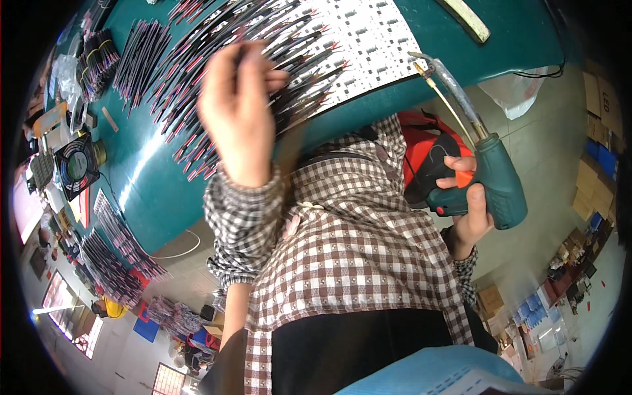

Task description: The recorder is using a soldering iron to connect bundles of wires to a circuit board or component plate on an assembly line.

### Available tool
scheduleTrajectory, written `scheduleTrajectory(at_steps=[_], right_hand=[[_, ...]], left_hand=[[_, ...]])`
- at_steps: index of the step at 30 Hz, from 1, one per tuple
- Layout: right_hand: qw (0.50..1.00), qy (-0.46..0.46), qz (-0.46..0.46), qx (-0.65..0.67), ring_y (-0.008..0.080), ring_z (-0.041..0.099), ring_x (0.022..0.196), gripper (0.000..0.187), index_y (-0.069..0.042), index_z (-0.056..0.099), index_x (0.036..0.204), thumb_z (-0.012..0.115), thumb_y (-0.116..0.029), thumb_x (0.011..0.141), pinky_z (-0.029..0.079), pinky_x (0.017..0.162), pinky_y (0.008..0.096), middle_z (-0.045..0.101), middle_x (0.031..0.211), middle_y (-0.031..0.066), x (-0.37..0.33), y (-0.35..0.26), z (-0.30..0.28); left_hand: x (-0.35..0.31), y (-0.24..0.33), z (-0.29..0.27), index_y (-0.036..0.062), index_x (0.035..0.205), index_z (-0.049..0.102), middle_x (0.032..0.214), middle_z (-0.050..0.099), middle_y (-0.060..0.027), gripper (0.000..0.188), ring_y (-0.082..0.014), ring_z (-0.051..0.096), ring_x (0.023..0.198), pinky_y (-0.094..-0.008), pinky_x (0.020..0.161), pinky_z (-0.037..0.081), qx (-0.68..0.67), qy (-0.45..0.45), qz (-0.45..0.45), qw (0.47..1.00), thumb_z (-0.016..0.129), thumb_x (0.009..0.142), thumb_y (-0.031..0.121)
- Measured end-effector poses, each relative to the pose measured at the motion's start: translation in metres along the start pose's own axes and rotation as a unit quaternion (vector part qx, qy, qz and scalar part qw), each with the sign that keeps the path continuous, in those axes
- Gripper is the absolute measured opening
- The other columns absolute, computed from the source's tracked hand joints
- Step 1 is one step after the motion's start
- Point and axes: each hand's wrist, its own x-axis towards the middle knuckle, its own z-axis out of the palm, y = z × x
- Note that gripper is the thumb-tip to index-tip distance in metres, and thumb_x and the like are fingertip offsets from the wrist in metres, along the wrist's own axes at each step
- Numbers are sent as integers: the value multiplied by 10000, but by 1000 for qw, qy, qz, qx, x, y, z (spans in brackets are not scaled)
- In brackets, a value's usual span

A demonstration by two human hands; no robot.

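My right hand (473,214) is wrapped round the grip of a dark green soldering gun (501,181), with fingers by its orange trigger. The gun points up and away; its bent tip (416,55) and thin solder feed tube (447,102) end over the near right edge of a white sheet of small circuit boards (378,43). Over the fanned-out black and red wires (191,85) hangs my left hand (240,112), fingers bent and smeared by motion. Whether a wire is between them cannot be made out. The wires' right ends lie on the board sheet.
More wire bundles (141,59) lie on the green tabletop (161,197), left of the fan of wires. A small black cooling fan (77,166) stands at the left edge. At the far right is a pale yellow bar (467,20). Boxes (592,178) line the right side.
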Motion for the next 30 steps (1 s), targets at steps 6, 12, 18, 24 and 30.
scheduleTrajectory(at_steps=[6, 12, 18, 24, 30], right_hand=[[1000, 9, 8, 0, 279, 622, 822, 441, 139, 445, 1157, 461, -222, 904, 557, 623, 285, 569, 1010, 234, -4, -7, -4], [1000, -4, 22, -16, 265, 622, 814, 501, 136, 438, 1177, 482, -279, 899, 543, 652, 280, 570, 1032, 228, -13, -8, -4], [998, 2, 44, -41, 251, 623, 797, 511, 136, 457, 1156, 500, -299, 893, 537, 641, 276, 579, 1019, 227, -15, -9, 0], [998, -15, 31, -45, 270, 618, 845, 507, 133, 465, 1153, 499, -303, 896, 543, 623, 282, 587, 995, 217, -15, -7, 2], [998, -12, 43, -40, 285, 614, 882, 500, 134, 479, 1141, 505, -300, 895, 550, 621, 287, 586, 997, 213, -16, -10, 6]], left_hand=[[-12, 59, -17, -10, 938, 633, 792, 641, -23, 122, -69, 560, 650, -193, 595, 444, 88, -46, -35, 994, 581, 829, 12], [-37, 2, 27, -2, 805, 599, 713, 589, -153, 185, -313, 574, 617, -358, 584, 467, 233, -129, 4, 964, 652, 701, 142], [-37, 10, 32, 23, 778, 581, 747, 582, -131, 151, -316, 581, 661, -375, 588, 466, 300, -144, 48, 942, 647, 680, 118], [-35, 11, 27, 26, 765, 572, 736, 575, -134, 121, -323, 572, 658, -383, 583, 457, 291, -158, 60, 941, 641, 699, 101], [-36, 6, 21, 17, 795, 584, 736, 593, -147, 111, -319, 587, 671, -371, 588, 462, 262, -188, 45, 945, 635, 723, 85]])
